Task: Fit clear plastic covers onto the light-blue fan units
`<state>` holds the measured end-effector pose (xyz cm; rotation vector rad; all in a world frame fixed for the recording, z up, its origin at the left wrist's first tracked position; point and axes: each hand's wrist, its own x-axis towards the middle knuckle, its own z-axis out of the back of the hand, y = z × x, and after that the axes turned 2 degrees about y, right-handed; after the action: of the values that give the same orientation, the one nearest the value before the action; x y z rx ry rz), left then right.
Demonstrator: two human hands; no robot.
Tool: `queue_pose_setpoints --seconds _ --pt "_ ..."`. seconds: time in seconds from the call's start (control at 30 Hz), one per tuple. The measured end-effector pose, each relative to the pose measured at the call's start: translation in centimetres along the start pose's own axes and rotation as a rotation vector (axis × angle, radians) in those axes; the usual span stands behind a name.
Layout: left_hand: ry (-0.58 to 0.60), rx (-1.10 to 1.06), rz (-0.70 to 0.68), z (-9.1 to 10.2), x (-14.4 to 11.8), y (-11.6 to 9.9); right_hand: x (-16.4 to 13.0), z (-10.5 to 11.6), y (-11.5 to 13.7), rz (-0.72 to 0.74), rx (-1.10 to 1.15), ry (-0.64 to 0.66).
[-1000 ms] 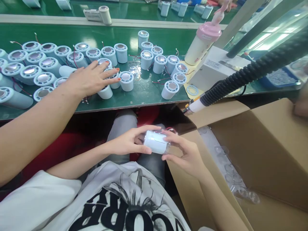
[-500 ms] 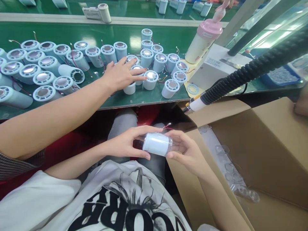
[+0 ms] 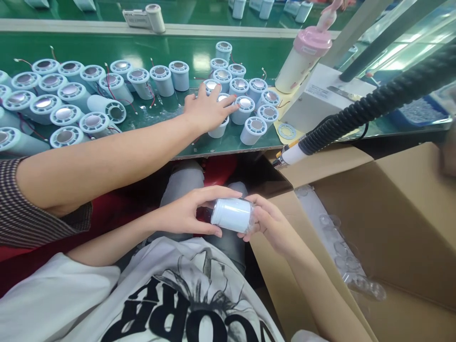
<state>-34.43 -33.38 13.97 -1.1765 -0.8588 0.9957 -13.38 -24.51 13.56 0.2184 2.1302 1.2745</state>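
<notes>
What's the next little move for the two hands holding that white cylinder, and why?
Probably press the clear cap fully home: the right hand pinches it at the end of the white cylinder, which the left hand steadies over the lap.

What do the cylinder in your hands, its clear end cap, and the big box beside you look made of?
The cylinder: matte pale-blue plastic, judging by its even moulded surface. The end cap: clear, glossy plastic, see-through; thickness is unclear. The box: plain brown cardboard, with dull flat flaps. Left hand and right hand both grip the cylinder.
</notes>
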Motion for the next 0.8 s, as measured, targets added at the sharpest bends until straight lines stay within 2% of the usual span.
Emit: queue_pose_setpoints --seconds 0.23,0.43,0.5,0.57,0.63,0.73,0.8 --pt "0.008 0.099 -0.053 0.4 0.1 -0.1 0.3 -0.7 0.0 -0.109 0.078 -0.003" --pt "-0.008 0.066 -0.131 0.3 0.2 0.2 0.6 -0.9 0.2 -0.294 0.169 0.109" --pt "-0.024 0.052 -0.120 0.2 0.1 0.2 0.6 -0.9 0.1 -0.349 0.189 0.136" --pt "-0.046 0.011 -0.055 0.0 0.0 0.0 0.6 -0.7 -0.2 -0.337 0.142 0.124" --pt "-0.070 -0.056 0.040 -0.2 0.0 -0.4 0.4 -0.4 -0.7 -0.179 -0.003 0.011" --pt "-0.089 -0.181 0.169 -0.5 0.1 -0.9 0.0 0.0 -1.5 0.356 -0.379 -0.189" --pt "-0.078 -0.270 0.219 -0.6 0.2 -1.1 -0.2 0.2 -1.9 0.692 -0.650 -0.175"
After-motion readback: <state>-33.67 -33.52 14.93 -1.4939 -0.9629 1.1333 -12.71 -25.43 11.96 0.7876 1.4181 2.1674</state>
